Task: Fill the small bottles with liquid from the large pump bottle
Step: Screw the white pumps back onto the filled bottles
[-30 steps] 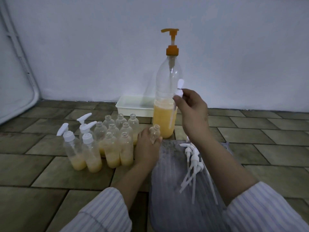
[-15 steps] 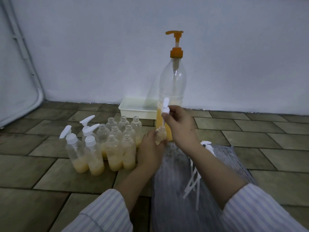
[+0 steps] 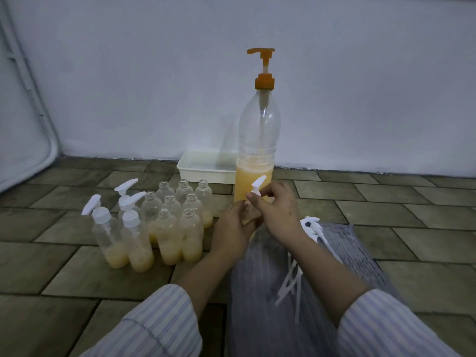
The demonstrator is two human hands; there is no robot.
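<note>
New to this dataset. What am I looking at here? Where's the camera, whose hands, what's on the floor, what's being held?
There is no robot: a person works with bare hands, and the one camera sits on their head, looking forward and down. The left hand holds a small bottle, mostly hidden. The right hand pinches a white pump cap at that bottle's neck. Behind them on the tiled floor stands the large pump bottle, partly full of orange liquid, with a white tray beside it. To the left is a cluster of small bottles: three capped ones, and open ones holding some liquid. Spare pump caps lie on the grey cloth over the person's lap.
</note>
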